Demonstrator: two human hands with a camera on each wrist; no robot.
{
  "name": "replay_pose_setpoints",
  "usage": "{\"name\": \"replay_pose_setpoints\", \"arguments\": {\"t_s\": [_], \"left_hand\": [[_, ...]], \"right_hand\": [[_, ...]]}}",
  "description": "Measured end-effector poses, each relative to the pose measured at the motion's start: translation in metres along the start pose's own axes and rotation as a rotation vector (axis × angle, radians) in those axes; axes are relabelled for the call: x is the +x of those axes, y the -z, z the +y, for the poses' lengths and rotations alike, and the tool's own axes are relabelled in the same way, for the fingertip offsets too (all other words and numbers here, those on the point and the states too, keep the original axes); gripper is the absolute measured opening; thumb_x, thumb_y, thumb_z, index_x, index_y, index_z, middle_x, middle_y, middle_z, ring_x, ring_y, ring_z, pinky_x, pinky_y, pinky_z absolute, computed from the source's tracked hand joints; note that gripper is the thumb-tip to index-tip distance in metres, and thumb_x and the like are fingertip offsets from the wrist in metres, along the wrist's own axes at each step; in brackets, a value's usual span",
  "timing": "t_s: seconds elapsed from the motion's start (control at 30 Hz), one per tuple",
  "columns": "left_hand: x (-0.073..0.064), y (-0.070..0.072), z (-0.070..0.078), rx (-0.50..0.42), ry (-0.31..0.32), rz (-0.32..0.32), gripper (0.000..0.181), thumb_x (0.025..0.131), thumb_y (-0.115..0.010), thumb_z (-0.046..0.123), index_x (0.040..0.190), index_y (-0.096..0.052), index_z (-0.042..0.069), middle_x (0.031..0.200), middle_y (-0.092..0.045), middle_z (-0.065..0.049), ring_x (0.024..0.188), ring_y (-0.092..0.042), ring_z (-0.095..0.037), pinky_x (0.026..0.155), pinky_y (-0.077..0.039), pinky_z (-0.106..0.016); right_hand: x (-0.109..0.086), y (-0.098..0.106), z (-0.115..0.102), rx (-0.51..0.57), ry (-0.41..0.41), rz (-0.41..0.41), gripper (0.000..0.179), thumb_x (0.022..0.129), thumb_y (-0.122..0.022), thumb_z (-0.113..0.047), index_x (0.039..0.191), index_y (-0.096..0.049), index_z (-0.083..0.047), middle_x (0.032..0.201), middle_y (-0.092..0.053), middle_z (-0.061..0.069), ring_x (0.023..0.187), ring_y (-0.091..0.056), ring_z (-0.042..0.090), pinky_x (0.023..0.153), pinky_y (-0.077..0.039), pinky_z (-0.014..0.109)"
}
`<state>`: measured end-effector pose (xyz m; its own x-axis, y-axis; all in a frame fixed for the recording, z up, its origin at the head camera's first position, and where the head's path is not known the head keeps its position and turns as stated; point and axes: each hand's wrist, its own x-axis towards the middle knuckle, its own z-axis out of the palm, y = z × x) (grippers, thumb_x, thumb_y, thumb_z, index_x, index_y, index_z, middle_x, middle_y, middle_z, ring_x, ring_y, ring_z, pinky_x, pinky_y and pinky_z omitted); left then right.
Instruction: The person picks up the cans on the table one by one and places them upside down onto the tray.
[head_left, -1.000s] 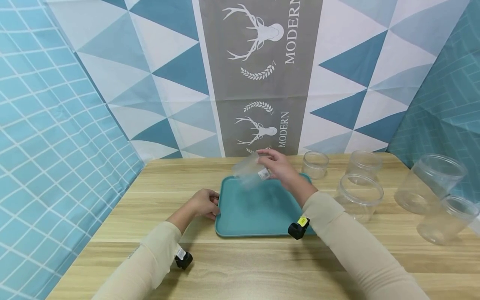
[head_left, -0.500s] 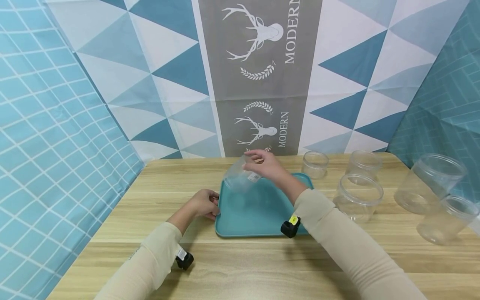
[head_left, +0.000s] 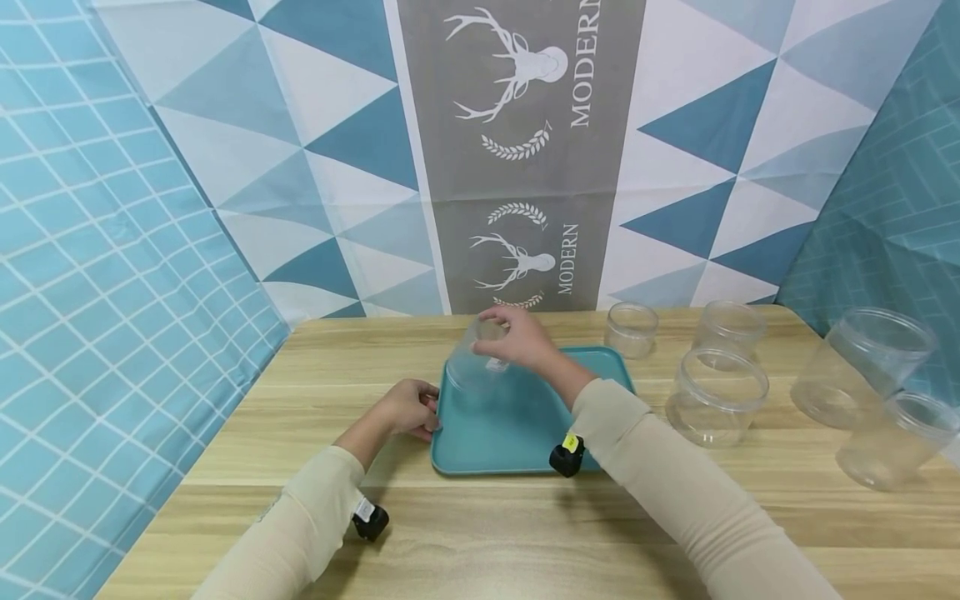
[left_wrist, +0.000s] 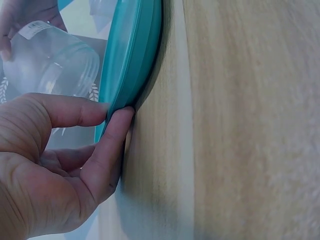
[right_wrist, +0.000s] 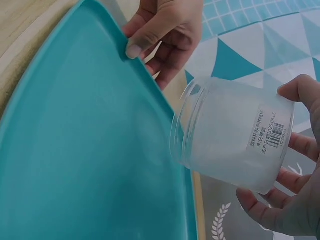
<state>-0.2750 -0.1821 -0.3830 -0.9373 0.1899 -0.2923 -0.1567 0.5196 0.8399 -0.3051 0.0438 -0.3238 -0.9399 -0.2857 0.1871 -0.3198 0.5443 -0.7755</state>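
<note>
My left hand (head_left: 407,408) pinches the left rim of a teal tray (head_left: 502,433) that lies on the table. In the left wrist view, the thumb presses the rim's top and a finger is tucked at its underside. My right hand (head_left: 517,337) grips a clear plastic jar (head_left: 467,367) by its base end, over the tray's back left corner. The right wrist view shows the jar's threaded mouth facing down toward the tray, with a white barcode label (right_wrist: 270,129) near the base. Fingers spread round the base; part of the jar is hidden behind them in the head view.
Several more clear jars stand to the right of the tray: a small one (head_left: 631,331) at the back, one close to my right sleeve (head_left: 716,400), and a tall one (head_left: 858,367) farther right. A patterned cloth (head_left: 360,167) hangs behind the wooden table (head_left: 352,350).
My right hand has carried the jar left across the tray and tipped it more upright, mouth down, at the back left corner. The left hand has stayed on the rim.
</note>
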Motion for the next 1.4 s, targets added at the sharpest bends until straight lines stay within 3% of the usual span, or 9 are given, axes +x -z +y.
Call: {"name": "replay_pose_setpoints", "arguments": {"t_s": [0.3,0.53,0.87,1.4], "left_hand": [[0.000,-0.001,0.001,-0.003,0.011,0.002,0.059,0.074,-0.062,-0.019,0.131,-0.049,-0.013,0.093,-0.055,-0.015,0.074,-0.064,-0.023,0.066,-0.059,-0.036],[0.000,-0.001,0.001,-0.007,0.009,0.009,0.058,0.074,-0.063,-0.019,0.130,-0.050,-0.013,0.093,-0.055,-0.015,0.074,-0.064,-0.023,0.066,-0.059,-0.036],[0.000,-0.001,-0.001,-0.017,0.003,0.014,0.059,0.075,-0.063,-0.019,0.132,-0.048,-0.014,0.094,-0.055,-0.016,0.074,-0.063,-0.023,0.065,-0.059,-0.037],[0.001,0.000,-0.002,-0.030,0.013,0.008,0.056,0.074,-0.063,-0.019,0.129,-0.050,-0.012,0.095,-0.054,-0.016,0.075,-0.062,-0.024,0.065,-0.059,-0.038]], "right_hand": [[0.005,-0.014,0.002,-0.214,0.061,0.011,0.058,0.077,-0.078,-0.036,0.130,-0.062,-0.019,0.134,-0.053,0.008,0.121,-0.050,0.028,0.095,-0.046,0.046],[0.009,-0.024,0.001,-0.422,0.115,0.019,0.060,0.077,-0.078,-0.043,0.131,-0.062,-0.024,0.131,-0.054,0.008,0.117,-0.052,0.029,0.085,-0.051,0.045],[0.014,-0.037,-0.002,-0.486,0.138,0.014,0.064,0.076,-0.076,-0.044,0.132,-0.060,-0.019,0.126,-0.055,0.008,0.114,-0.050,0.027,0.082,-0.051,0.043],[0.017,-0.049,-0.001,-0.517,0.156,0.043,0.063,0.081,-0.072,-0.045,0.134,-0.058,-0.013,0.132,-0.055,0.009,0.126,-0.045,0.028,0.096,-0.046,0.045]]}}
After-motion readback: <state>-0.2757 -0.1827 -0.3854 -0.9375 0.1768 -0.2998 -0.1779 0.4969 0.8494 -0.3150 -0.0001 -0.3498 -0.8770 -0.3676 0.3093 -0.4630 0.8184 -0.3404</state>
